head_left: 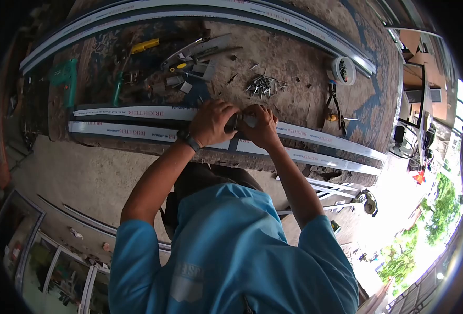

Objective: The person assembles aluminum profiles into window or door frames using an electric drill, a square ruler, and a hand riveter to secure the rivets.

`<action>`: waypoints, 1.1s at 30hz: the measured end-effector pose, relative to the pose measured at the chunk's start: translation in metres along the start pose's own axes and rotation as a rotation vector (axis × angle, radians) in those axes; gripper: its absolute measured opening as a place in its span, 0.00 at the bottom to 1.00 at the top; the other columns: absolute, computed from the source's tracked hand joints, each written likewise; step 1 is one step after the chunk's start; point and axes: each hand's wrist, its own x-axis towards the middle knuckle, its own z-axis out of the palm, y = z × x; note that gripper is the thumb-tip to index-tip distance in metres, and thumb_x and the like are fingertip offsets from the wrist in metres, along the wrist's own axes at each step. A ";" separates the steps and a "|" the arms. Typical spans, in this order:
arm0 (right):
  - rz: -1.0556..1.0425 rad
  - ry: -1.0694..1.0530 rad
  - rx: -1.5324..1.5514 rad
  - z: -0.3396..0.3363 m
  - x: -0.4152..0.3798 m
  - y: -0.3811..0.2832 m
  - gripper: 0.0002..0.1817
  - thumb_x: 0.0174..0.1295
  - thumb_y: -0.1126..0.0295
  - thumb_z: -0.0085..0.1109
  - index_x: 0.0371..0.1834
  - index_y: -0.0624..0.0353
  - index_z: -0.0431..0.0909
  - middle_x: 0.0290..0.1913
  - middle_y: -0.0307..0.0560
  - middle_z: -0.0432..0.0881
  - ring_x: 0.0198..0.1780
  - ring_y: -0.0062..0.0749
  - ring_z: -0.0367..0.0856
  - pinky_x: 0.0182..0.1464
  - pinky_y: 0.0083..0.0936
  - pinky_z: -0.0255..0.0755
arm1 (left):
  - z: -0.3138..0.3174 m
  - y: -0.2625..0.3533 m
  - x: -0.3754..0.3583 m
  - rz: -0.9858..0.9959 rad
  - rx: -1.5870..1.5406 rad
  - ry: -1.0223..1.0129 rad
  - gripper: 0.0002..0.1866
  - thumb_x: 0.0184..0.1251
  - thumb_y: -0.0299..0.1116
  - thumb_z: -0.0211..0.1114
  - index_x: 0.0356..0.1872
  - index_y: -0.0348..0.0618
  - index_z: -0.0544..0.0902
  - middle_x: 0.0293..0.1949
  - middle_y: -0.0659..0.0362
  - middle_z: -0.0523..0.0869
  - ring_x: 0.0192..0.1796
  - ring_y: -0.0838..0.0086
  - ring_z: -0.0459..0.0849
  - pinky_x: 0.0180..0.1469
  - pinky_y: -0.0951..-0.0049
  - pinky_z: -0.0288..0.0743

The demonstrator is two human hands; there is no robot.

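Note:
Both of my hands meet at the near edge of the workbench, over two long aluminium profiles wrapped in printed film. My left hand [213, 123], with a dark watch at the wrist, has its fingers curled over the nearer profiles. My right hand [261, 125] is curled just beside it. Between the fingertips is a small dark piece, too small to make out. The far profile [153, 113] and the near profile [315, 157] run left and right beneath the hands. Beyond the hands lies a pile of rivets or screws [263, 86].
On the bench [289, 47] lie a green power tool [66, 81], a yellow-handled tool [145, 46], small metal pieces [204, 69], pliers [332, 97], a screwdriver [341, 118] and a white tub [345, 70]. More wrapped profiles [189, 11] cross the far side.

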 end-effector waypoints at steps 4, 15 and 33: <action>0.009 -0.042 0.015 -0.005 0.001 -0.001 0.26 0.57 0.49 0.77 0.54 0.48 0.84 0.55 0.45 0.86 0.64 0.48 0.79 0.71 0.47 0.60 | 0.002 -0.002 -0.001 0.015 0.005 0.023 0.32 0.54 0.43 0.83 0.60 0.47 0.83 0.55 0.56 0.86 0.61 0.59 0.83 0.67 0.55 0.74; 0.014 -0.083 0.033 -0.012 0.002 -0.009 0.24 0.59 0.51 0.76 0.55 0.49 0.84 0.54 0.42 0.86 0.65 0.45 0.79 0.72 0.45 0.58 | 0.002 -0.003 -0.002 -0.008 -0.030 -0.017 0.32 0.55 0.41 0.82 0.61 0.46 0.81 0.57 0.56 0.85 0.62 0.59 0.82 0.68 0.53 0.74; -0.138 0.009 0.143 -0.017 -0.005 -0.008 0.34 0.52 0.56 0.80 0.62 0.54 0.78 0.55 0.47 0.84 0.61 0.48 0.79 0.68 0.47 0.62 | 0.000 -0.003 0.002 -0.036 -0.039 -0.054 0.32 0.52 0.38 0.83 0.60 0.48 0.82 0.58 0.57 0.86 0.65 0.60 0.82 0.69 0.54 0.74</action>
